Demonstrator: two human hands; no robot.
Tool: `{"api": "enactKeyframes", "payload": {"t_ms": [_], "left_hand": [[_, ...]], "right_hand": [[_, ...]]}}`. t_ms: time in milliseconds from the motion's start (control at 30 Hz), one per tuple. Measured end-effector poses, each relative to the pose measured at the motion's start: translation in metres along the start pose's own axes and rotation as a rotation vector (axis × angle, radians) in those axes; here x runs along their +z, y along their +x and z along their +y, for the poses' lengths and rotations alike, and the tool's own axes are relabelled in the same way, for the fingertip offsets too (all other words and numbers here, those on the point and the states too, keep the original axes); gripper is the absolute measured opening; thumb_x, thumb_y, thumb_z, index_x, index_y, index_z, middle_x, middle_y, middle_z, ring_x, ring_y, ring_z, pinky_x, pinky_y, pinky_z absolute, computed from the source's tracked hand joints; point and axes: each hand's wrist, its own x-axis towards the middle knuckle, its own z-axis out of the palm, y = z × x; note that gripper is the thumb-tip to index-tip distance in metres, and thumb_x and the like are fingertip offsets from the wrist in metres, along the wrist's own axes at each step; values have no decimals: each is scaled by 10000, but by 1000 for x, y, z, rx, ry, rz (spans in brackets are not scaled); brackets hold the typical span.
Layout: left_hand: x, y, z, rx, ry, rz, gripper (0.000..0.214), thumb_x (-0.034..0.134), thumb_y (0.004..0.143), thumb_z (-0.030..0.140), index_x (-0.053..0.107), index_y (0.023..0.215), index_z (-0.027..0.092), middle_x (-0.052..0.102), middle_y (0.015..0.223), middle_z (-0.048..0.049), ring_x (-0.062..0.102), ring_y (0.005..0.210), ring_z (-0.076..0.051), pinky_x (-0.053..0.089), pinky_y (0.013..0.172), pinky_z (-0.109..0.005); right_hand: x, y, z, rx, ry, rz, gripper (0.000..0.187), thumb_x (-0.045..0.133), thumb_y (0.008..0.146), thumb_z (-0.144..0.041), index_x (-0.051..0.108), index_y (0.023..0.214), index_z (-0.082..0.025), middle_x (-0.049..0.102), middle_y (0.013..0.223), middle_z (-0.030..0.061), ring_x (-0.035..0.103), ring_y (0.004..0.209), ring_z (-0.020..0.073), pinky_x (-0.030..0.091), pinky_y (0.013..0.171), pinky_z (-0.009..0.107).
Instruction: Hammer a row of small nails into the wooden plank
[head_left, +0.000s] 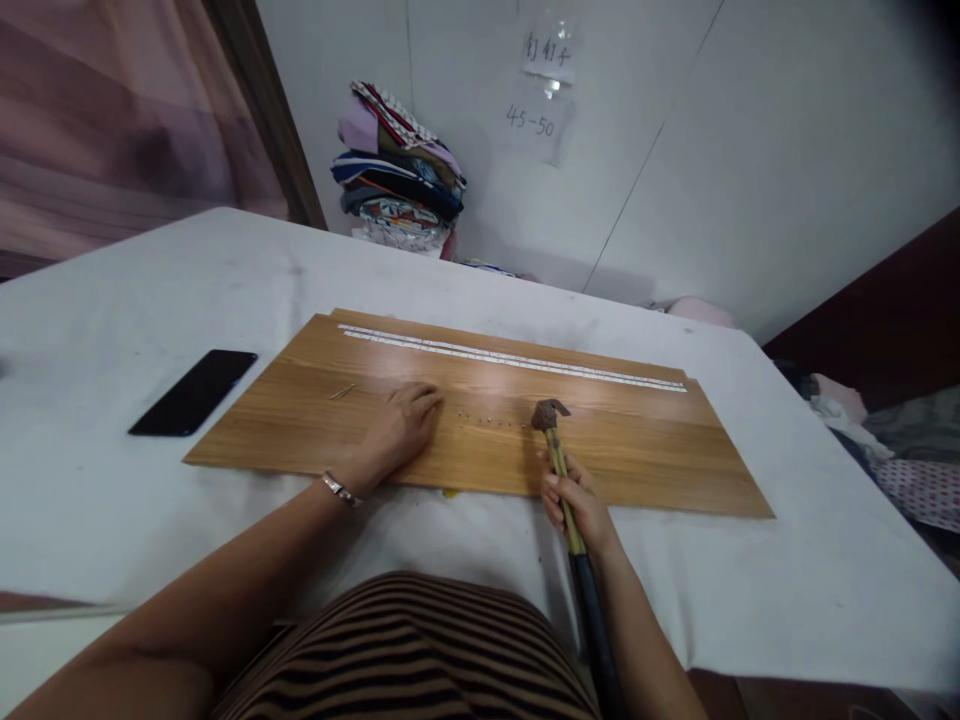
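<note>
A long wooden board [645, 450] lies on the white-covered table [112, 300]. My left hand [397, 425] rests palm down on the board with its fingers curled loosely together; whether anything is under them is hidden. My right hand [579, 505] is wrapped round the handle of a hammer [551, 418], whose dark head sits on the board at the end of a row of small nail heads [487, 420]. A loose nail [343, 392] lies on the board left of my left hand. A white ruler strip [510, 357] runs along the board's far edge.
A black phone [195, 392] lies on the table left of the board. A stack of folded fabrics [397, 170] stands against the white wall at the back, under taped paper notes [540, 90]. More cloth lies off the table's right side.
</note>
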Motion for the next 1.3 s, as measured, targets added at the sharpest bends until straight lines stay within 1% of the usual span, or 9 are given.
{"api": "enactKeyframes", "payload": {"t_ms": [233, 433, 533, 800, 967, 1067, 1167, 1300], "left_hand": [[-5, 0, 4, -2, -13, -17, 314, 415, 923, 289, 686, 1038, 178, 646, 1164, -112, 574, 1105, -249, 454, 970, -425], [-4, 0, 2, -7, -4, -35, 310, 447, 913, 321, 679, 1055, 174, 633, 1191, -115, 566, 1120, -259, 448, 980, -430], [-3, -1, 1, 8, 1, -22, 305, 447, 917, 311, 681, 1050, 168, 636, 1181, -117, 567, 1118, -255, 444, 986, -428], [1, 0, -1, -11, -8, -5, 315, 415, 913, 251, 691, 1051, 186, 646, 1181, -112, 575, 1114, -259, 459, 974, -445], [4, -2, -3, -6, -17, 2, 316, 421, 913, 258, 690, 1062, 188, 642, 1183, -114, 571, 1119, -261, 454, 981, -456], [5, -3, -5, 3, -19, -3, 320, 412, 924, 258, 683, 1082, 193, 634, 1199, -106, 565, 1129, -246, 444, 1000, -441], [4, -4, -4, 12, -8, -1, 332, 391, 937, 242, 677, 1096, 182, 632, 1199, -107, 562, 1133, -239, 443, 1006, -422], [-1, -4, 0, 2, -7, -3, 327, 398, 936, 244, 681, 1086, 180, 640, 1186, -111, 571, 1120, -246, 455, 989, -431]], "right_hand": [[2, 0, -3, 29, -12, 4, 377, 662, 735, -326, 536, 1055, -173, 448, 499, -118, 325, 286, 45, 242, 268, 155], [3, 1, -3, 14, -2, 8, 378, 659, 735, -325, 534, 1054, -166, 456, 499, -116, 334, 282, 43, 243, 273, 152], [3, 1, -2, 4, 0, 15, 386, 661, 734, -326, 535, 1061, -164, 447, 495, -119, 322, 280, 41, 232, 270, 154], [1, 0, 0, 7, -4, 10, 389, 659, 751, -326, 538, 1086, -170, 453, 510, -113, 323, 292, 42, 235, 272, 154], [-2, 0, 3, -5, -4, 6, 376, 656, 771, -324, 540, 1094, -172, 443, 517, -111, 314, 293, 43, 232, 275, 162], [-3, 0, 4, 7, -8, 0, 380, 660, 781, -333, 535, 1101, -170, 454, 527, -104, 332, 305, 46, 238, 290, 166], [-2, -1, 2, 4, 2, 11, 381, 670, 777, -345, 539, 1086, -165, 451, 521, -104, 326, 309, 45, 227, 296, 167], [2, -3, -2, -11, 10, 8, 395, 674, 776, -353, 538, 1095, -165, 452, 518, -102, 328, 312, 49, 229, 298, 169]]}}
